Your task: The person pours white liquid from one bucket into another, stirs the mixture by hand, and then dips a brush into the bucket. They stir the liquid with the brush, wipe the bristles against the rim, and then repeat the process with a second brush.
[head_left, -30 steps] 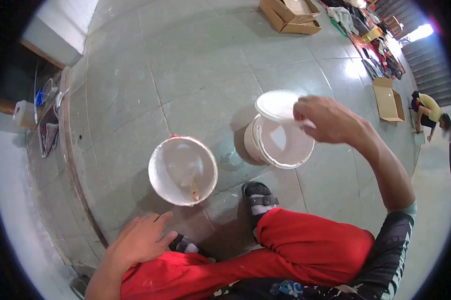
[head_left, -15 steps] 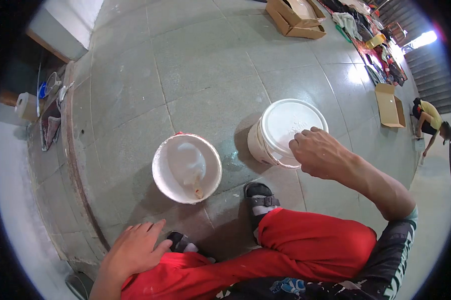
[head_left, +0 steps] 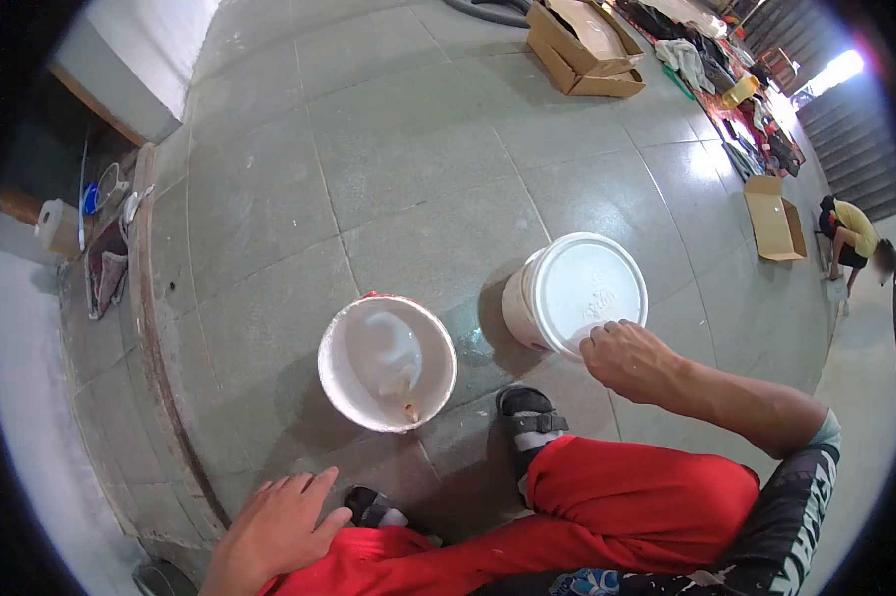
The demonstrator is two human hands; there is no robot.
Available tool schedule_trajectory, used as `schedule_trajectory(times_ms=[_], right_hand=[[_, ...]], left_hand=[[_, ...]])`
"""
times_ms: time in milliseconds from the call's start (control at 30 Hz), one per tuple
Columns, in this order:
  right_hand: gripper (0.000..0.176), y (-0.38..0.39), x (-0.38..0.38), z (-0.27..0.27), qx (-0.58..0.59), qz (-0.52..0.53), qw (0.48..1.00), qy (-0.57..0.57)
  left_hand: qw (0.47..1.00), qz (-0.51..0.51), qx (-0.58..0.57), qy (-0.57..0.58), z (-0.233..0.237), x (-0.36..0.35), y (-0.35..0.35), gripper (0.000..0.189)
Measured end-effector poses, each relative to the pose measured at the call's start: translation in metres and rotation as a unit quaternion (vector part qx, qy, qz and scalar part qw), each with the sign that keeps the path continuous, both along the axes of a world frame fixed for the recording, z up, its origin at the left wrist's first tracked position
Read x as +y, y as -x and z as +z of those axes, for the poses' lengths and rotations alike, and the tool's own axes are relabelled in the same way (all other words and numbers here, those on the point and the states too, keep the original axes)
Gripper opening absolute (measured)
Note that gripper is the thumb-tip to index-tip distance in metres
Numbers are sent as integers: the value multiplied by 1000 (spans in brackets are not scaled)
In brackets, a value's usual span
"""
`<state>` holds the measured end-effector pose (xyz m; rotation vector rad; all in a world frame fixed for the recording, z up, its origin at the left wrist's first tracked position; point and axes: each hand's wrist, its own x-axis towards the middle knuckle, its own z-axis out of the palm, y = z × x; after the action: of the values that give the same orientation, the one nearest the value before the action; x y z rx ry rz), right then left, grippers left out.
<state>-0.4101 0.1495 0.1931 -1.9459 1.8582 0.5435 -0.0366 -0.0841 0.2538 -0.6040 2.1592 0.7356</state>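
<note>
My right hand (head_left: 631, 361) is closed at the near edge of a round white lid (head_left: 589, 283), with its curled fingers over the rim. The lid lies across the top of a white bucket (head_left: 520, 306), and white powdery flakes are scattered on it near my fingers. Left of it stands an open white bucket (head_left: 337, 343), its inside smeared white, with some pale liquid and a small brownish object near the bottom. My left hand (head_left: 284, 521) rests by my left knee, fingers extended and holding nothing.
Cardboard boxes (head_left: 592, 65) lie at the far side, and an open carton (head_left: 773, 223) stands at the right near a crouching person (head_left: 853, 238). Clothes and bottles (head_left: 741, 91) are heaped at the upper right. A raised sill (head_left: 148, 298) runs along the left.
The lid's near edge has come down, closing the gap over the bucket, with my right hand still at it. The view has shifted slightly; my left hand stays by the knee.
</note>
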Motion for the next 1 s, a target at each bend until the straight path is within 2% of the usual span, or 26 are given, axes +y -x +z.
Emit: schedule_trajectory(times_ms=[167, 233, 267, 333, 467, 533, 567, 633, 667, 833, 900, 1000], right_hand=[[13, 1, 5, -8, -32, -15, 999, 14], [20, -4, -8, 5, -50, -90, 992, -79], [20, -8, -19, 13, -55, -68, 992, -87], [29, -20, -48, 32, -53, -57, 995, -65], [34, -47, -98, 50, -105, -44, 993, -21], [67, -46, -100, 51, -11, -34, 999, 5], [67, -43, -89, 50, -1, -44, 999, -2], [106, -30, -67, 33, 130, -101, 986, 35], [137, -19, -61, 26, 124, -155, 980, -34], [149, 1, -26, -4, 80, -221, 972, -23], [142, 0, -16, -11, 70, -201, 977, 14], [132, 8, -6, -22, 78, -186, 979, 33]], left_hand=[[1000, 14, 19, 3, 2, 0, 0, 57], [999, 31, 22, 5, 0, 1, -3, 57], [999, 24, 30, 8, 0, 0, -3, 56], [999, 40, 28, 8, 0, -2, -7, 56], [996, 34, 74, 23, 6, 5, -13, 56], [995, 13, 91, 25, 10, 4, -13, 55], [994, 27, 100, 27, 18, 9, -15, 55], [991, 45, 123, 23, 28, 15, -19, 54], [992, 51, 114, 17, 33, 16, -23, 54], [993, 53, 102, 21, 25, 10, -38, 55], [992, 35, 108, 53, 22, 8, -39, 56], [991, 37, 125, 39, 24, 6, -35, 56]])
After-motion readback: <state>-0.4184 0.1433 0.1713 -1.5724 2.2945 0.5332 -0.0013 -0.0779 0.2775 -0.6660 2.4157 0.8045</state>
